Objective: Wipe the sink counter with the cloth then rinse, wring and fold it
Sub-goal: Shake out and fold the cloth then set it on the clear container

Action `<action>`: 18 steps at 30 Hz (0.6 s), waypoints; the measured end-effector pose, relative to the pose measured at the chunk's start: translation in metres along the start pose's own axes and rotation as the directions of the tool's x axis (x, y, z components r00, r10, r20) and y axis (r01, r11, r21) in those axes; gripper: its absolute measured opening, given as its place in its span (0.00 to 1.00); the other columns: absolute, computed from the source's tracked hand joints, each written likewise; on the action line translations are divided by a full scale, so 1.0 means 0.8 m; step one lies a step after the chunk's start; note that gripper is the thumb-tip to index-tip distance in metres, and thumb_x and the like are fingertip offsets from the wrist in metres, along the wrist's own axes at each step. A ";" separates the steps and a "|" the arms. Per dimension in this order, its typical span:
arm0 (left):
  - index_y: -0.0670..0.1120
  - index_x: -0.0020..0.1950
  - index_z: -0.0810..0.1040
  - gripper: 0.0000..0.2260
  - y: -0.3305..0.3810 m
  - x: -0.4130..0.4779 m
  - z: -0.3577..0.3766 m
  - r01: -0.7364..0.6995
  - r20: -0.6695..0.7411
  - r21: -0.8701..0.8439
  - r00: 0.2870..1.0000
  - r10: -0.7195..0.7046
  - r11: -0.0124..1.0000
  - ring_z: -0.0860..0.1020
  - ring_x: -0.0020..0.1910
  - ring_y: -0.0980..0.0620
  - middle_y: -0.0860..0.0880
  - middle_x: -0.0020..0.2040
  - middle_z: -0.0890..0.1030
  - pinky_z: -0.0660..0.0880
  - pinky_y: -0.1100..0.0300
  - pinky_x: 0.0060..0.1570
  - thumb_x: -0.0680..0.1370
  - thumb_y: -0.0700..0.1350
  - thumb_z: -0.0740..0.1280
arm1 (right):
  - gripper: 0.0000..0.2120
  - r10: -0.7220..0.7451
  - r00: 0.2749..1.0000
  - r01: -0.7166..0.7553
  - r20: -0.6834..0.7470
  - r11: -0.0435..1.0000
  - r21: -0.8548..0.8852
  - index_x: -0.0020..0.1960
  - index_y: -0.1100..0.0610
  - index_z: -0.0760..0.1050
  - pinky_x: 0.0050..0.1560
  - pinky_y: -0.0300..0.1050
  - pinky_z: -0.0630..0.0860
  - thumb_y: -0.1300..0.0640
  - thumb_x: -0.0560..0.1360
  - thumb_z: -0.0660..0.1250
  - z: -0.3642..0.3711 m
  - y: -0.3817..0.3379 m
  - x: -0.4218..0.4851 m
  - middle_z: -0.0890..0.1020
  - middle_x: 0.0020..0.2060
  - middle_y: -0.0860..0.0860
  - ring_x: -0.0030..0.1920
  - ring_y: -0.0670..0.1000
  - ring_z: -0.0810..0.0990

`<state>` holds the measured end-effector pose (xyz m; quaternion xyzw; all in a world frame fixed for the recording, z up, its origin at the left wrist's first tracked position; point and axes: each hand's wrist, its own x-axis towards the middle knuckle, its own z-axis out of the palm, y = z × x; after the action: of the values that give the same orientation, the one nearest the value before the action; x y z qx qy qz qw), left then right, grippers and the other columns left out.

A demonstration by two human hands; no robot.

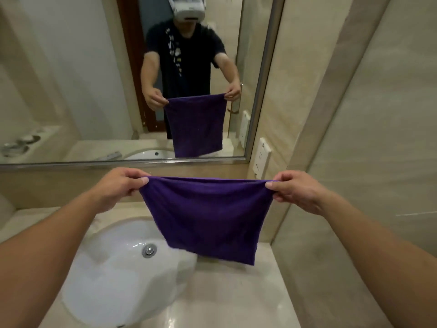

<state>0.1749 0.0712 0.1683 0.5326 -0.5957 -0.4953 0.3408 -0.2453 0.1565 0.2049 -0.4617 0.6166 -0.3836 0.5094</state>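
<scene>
A purple cloth (208,216) hangs spread out in the air above the counter, held by its two top corners. My left hand (118,185) pinches the top left corner and my right hand (295,190) pinches the top right corner. The cloth's lower edge hangs over the right rim of the white sink (113,275) and the beige sink counter (231,294). The faucet is hidden behind my left arm and the cloth.
A large mirror (94,79) fills the wall ahead and reflects me holding the cloth. A white wall socket (262,157) sits on the right wall beside the mirror. The tiled right wall (354,162) runs close along the counter's edge. The sink's metal drain (149,250) is visible.
</scene>
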 end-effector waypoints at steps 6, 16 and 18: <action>0.46 0.39 0.88 0.18 0.069 -0.019 -0.031 -0.036 0.039 -0.326 0.998 0.051 0.945 0.81 0.35 0.56 0.48 0.37 0.85 0.79 0.66 0.35 0.79 0.33 0.62 | 0.04 -0.142 0.990 0.142 -0.013 0.971 0.194 0.41 0.59 0.79 0.33 0.36 0.79 0.63 0.67 0.74 -0.019 -0.073 -0.036 0.80 0.31 0.52 0.30 0.47 0.79; 0.47 0.43 0.87 0.12 0.101 -0.012 -0.024 -0.150 -0.150 -0.012 0.978 0.147 0.989 0.74 0.35 0.55 0.55 0.33 0.83 0.66 0.60 0.35 0.78 0.34 0.67 | 0.06 -0.084 0.991 0.092 -0.106 0.993 0.078 0.42 0.62 0.82 0.35 0.38 0.80 0.71 0.71 0.74 -0.029 -0.109 -0.024 0.83 0.35 0.54 0.38 0.51 0.82; 0.45 0.47 0.85 0.08 0.102 -0.006 -0.020 -0.135 -0.163 0.027 0.977 0.138 0.990 0.72 0.34 0.54 0.54 0.32 0.82 0.64 0.61 0.33 0.78 0.35 0.67 | 0.07 -0.055 0.991 0.069 -0.123 0.991 0.115 0.43 0.62 0.81 0.34 0.38 0.80 0.72 0.71 0.73 -0.030 -0.109 -0.017 0.83 0.34 0.54 0.37 0.51 0.82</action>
<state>0.1669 0.0672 0.2509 0.5323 -0.6044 -0.4203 0.4179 -0.2527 0.1456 0.2951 -0.4258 0.6072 -0.4623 0.4861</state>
